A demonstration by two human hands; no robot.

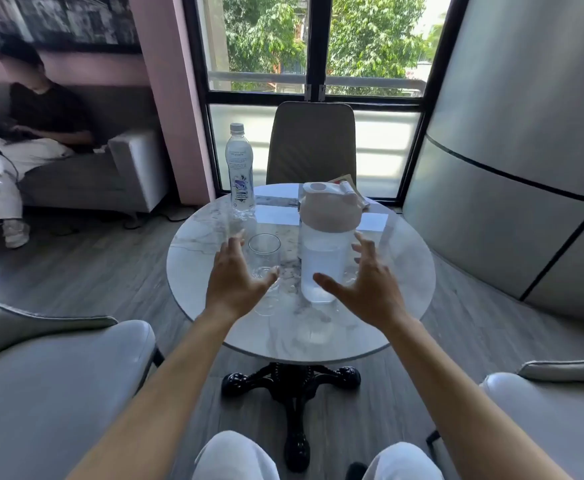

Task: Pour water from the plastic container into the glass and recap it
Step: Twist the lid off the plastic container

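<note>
A clear plastic container (322,265) with a pale pink lid (328,206) stands upright on the round marble table (398,285), water filling its lower half. Left of it stands an empty clear glass (264,254). My right hand (366,284) hovers open around the container's right side, thumb in front of its lower part, not clearly touching. My left hand (236,277) is open beside the glass on its left, thumb tip in front of its base. The lid is on the container.
A capped water bottle (239,168) stands at the table's far left edge. A chair (313,143) faces me behind the table, with small items (347,188) behind the container. Grey armchairs flank my knees. A person sits on a sofa (127,168) far left.
</note>
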